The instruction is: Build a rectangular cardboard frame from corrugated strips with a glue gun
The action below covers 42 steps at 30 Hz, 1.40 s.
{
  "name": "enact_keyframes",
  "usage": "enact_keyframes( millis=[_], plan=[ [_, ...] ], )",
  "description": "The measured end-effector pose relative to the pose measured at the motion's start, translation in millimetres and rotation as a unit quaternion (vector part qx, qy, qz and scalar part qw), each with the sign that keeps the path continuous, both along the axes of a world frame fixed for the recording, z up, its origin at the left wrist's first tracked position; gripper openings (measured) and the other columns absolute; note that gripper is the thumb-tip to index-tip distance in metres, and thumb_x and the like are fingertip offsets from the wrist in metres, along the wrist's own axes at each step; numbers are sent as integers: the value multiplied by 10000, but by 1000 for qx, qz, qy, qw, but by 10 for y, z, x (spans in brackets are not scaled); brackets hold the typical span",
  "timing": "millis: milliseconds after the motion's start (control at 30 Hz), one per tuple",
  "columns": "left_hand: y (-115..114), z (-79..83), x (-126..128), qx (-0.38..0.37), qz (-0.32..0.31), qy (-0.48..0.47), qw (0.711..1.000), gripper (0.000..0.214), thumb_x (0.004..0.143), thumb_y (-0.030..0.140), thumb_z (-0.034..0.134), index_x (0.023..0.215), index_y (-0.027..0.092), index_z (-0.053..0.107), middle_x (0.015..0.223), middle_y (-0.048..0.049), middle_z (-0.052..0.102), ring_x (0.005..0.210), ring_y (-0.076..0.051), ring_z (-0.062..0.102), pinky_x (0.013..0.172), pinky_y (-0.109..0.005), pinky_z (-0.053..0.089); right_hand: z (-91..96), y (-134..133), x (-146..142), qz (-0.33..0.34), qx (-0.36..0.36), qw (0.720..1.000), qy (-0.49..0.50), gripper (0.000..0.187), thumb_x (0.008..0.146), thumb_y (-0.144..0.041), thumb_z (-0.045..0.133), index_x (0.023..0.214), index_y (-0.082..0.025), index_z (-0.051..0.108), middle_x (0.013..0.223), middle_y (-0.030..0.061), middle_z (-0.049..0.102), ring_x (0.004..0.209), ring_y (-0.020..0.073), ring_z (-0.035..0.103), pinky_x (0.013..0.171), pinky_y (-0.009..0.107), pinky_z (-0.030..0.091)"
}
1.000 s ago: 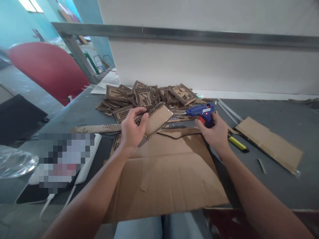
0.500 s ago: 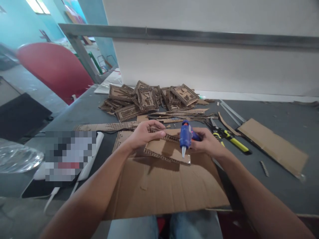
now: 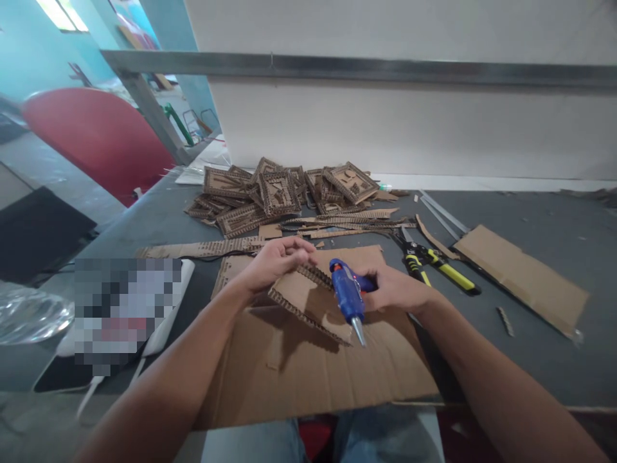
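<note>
My left hand (image 3: 277,267) is closed on the far left corner of a cardboard panel (image 3: 308,297), whose edges carry strips of exposed corrugation. The panel is held tilted above a larger cardboard sheet (image 3: 318,379). In my right hand (image 3: 393,289) is a blue hot glue gun (image 3: 348,292), gripped by its handle. Its metal nozzle points down and toward me, close to the panel's near right corner. Part of the panel's right side is hidden behind the gun.
Cardboard frames (image 3: 279,193) are piled at the back, with corrugated strips (image 3: 337,223) before them. Black-and-yellow snips (image 3: 450,273) and a cardboard piece (image 3: 520,276) lie right. A blurred-out device (image 3: 130,308), a white cable (image 3: 89,399) and a clear plastic object (image 3: 33,315) are left.
The glue gun has come lower and nearer to me, its nozzle swinging rightward. The panel has tilted, its right end dropping. My left hand keeps its hold, and the view has shifted slightly.
</note>
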State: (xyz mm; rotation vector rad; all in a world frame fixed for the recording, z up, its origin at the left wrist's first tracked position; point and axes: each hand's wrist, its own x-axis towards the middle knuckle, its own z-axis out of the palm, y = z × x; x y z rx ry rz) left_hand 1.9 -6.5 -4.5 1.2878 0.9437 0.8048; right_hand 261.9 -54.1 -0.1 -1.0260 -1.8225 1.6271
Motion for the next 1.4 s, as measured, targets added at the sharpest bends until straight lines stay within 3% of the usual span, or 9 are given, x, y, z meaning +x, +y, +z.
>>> enact_keyframes(
  millis=[167, 333, 533, 667, 767, 867, 933, 1000, 1400],
  plan=[
    [40, -50, 37, -49, 113, -128, 984, 778, 843, 848, 449, 1004, 133, 710, 935, -143, 779, 857, -252, 746, 709, -328, 601, -30, -3, -94, -118, -59, 983, 129, 333, 719, -470, 839, 734, -176, 683, 556, -63, 489, 423, 48, 380, 408, 197, 279],
    [-70, -31, 107, -31, 40, -63, 997, 620, 755, 508, 845, 1194, 130, 626, 947, -113, 791, 790, -194, 737, 702, -271, 560, -78, 15, -160, -225, -40, 963, 142, 351, 749, -483, 839, 737, -189, 648, 569, -70, 463, 459, 61, 420, 434, 209, 315],
    [-96, -38, 125, -65, 78, -17, 995, 663, 741, 373, 883, 1260, 101, 573, 858, -74, 779, 712, -145, 698, 681, -255, 550, -126, -3, -178, -176, 13, 982, 65, 386, 777, -516, 809, 692, -182, 635, 533, -50, 498, 465, 83, 439, 446, 236, 330],
    [-63, -42, 83, -76, 75, -11, 994, 618, 722, 352, 896, 1210, 86, 627, 921, -90, 773, 763, -140, 702, 693, -239, 545, -96, -2, -136, -230, 19, 972, 52, 383, 778, -555, 783, 795, -201, 637, 585, -50, 526, 503, 107, 483, 470, 248, 361],
    [-66, -23, 62, -100, 29, -1, 995, 561, 713, 385, 897, 1135, 83, 686, 974, -115, 773, 774, -152, 708, 686, -245, 546, -85, 40, -75, -352, 134, 925, -48, 391, 802, -566, 727, 731, -214, 573, 565, -53, 492, 505, 115, 455, 494, 267, 346],
    [-76, 4, 50, -120, -17, 5, 993, 509, 726, 399, 884, 1105, 101, 722, 999, -118, 779, 798, -158, 715, 719, -253, 552, -99, 96, -19, -432, 296, 829, -196, 372, 781, -474, 708, 629, -228, 475, 531, -56, 442, 509, 114, 403, 519, 279, 312],
    [-79, 19, 37, -120, -42, 8, 992, 476, 746, 392, 870, 1106, 110, 735, 980, -105, 780, 787, -145, 706, 717, -238, 539, -121, 126, 8, -430, 362, 789, -247, 327, 770, -408, 683, 629, -235, 444, 531, -55, 447, 509, 118, 401, 538, 282, 317],
    [-77, 27, 19, -115, -66, 19, 991, 467, 767, 396, 851, 1121, 111, 743, 942, -96, 777, 735, -130, 687, 657, -217, 509, -147, 147, 25, -404, 402, 776, -270, 284, 765, -367, 659, 646, -238, 435, 557, -43, 484, 522, 129, 434, 558, 285, 335],
    [-42, 11, -49, -114, -107, 34, 987, 423, 804, 373, 813, 1156, 145, 764, 1041, -105, 786, 774, -144, 695, 650, -217, 494, -201, 154, 23, -345, 458, 763, -297, 211, 793, -316, 626, 698, -245, 451, 696, 30, 616, 647, 207, 582, 603, 307, 400]
  ],
)
